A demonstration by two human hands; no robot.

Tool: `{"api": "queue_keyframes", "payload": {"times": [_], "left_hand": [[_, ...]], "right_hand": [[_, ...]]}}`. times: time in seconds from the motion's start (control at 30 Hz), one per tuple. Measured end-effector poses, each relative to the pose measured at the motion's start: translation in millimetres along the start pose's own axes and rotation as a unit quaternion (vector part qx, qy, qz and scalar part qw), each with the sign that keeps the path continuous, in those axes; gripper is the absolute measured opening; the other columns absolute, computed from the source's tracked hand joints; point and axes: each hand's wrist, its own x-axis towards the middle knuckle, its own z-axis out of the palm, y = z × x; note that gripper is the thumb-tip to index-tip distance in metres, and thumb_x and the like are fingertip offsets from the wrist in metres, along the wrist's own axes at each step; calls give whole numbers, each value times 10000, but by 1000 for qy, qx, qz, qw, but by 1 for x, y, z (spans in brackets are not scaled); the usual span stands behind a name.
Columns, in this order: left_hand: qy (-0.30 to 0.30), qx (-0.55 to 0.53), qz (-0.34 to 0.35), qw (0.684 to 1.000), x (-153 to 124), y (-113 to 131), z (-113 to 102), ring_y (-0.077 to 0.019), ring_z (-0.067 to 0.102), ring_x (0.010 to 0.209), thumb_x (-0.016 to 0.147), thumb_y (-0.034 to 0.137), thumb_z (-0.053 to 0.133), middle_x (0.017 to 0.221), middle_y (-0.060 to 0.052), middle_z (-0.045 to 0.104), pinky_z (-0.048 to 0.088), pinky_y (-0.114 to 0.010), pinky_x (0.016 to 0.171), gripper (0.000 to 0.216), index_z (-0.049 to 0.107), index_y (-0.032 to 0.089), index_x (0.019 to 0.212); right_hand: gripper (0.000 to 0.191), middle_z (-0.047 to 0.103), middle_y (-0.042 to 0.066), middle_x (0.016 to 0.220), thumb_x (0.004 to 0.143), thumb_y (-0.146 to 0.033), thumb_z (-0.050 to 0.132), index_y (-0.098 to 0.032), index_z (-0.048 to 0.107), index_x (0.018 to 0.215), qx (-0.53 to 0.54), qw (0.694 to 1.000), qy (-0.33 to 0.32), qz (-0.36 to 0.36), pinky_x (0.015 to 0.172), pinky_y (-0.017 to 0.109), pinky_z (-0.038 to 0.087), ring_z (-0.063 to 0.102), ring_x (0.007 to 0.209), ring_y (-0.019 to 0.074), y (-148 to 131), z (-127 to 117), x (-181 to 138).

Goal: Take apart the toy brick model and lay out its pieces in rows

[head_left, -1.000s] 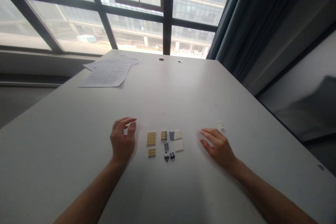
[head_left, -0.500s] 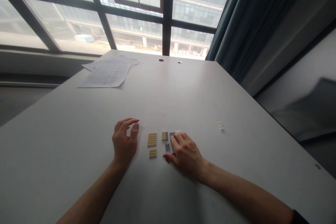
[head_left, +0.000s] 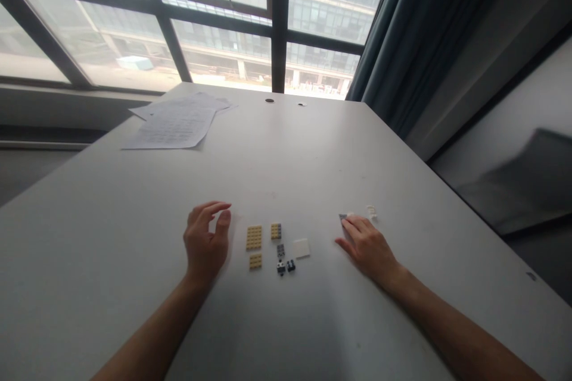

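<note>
My left hand (head_left: 207, 242) rests on the table, fingers curved and thumb apart, with nothing in it. To its right lie a larger tan toy-brick plate (head_left: 254, 237) and a smaller tan plate (head_left: 255, 261). Farther right are a tan-and-grey brick piece (head_left: 276, 231), a grey plate (head_left: 280, 249), a grey piece with dark pegs (head_left: 280, 267), a small black piece (head_left: 291, 265) and a white square tile (head_left: 301, 248). My right hand (head_left: 369, 247) lies low, its fingertips over a grey piece (head_left: 342, 216) and a white piece (head_left: 350, 214), both partly hidden; its thumb is apart.
Small white pieces (head_left: 372, 212) lie just beyond my right hand. Printed papers (head_left: 174, 125) spread over the far left of the white table (head_left: 286, 161). Two round holes are near its far edge, before the window. A dark curtain (head_left: 402, 41) hangs at right.
My right hand has moved right, away from the bricks, and the grey and white pieces under its fingertips have moved with it. The white tile and black piece are now uncovered. My left hand stays put.
</note>
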Motion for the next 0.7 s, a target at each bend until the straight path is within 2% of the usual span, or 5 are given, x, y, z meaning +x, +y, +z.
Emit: {"api": "queue_keyframes", "payload": {"times": [0.13, 0.4, 0.53, 0.7], "left_hand": [[1, 1, -3, 1000, 0, 0, 0, -200, 580, 939, 882, 355, 521, 969, -55, 617, 497, -319, 766, 217, 655, 187, 916], [2, 0, -2, 1000, 0, -1, 2, -196, 579, 941, 881, 337, 529, 975, -51, 613, 496, -313, 765, 199, 655, 189, 922], [2, -3, -2, 1000, 0, 0, 1, -196, 577, 941, 882, 337, 528, 970, -52, 613, 494, -314, 766, 200, 655, 187, 920], [2, -6, -3, 1000, -1, 2, 1, -196, 578, 939, 881, 342, 526, 966, -54, 615, 495, -313, 768, 203, 654, 188, 912]], "right_hand": [[404, 626, 147, 1111, 930, -464, 462, -152, 604, 1145, 2, 1000, 9, 0, 940, 482, 483, 565, 1083, 293, 21, -2, -14], [404, 630, 158, 1137, 932, -438, 469, -133, 604, 1161, 0, 1000, 11, 14, 945, 480, 487, 569, 1085, 298, 24, -4, -15], [422, 628, 165, 1145, 932, -437, 469, -133, 583, 1201, 19, 999, 43, 8, 943, 480, 485, 567, 1089, 300, 2, -12, -11], [415, 633, 157, 1147, 919, -414, 506, -123, 576, 1207, 86, 993, 3, -83, 959, 441, 480, 563, 1080, 278, -56, -12, -7]]}}
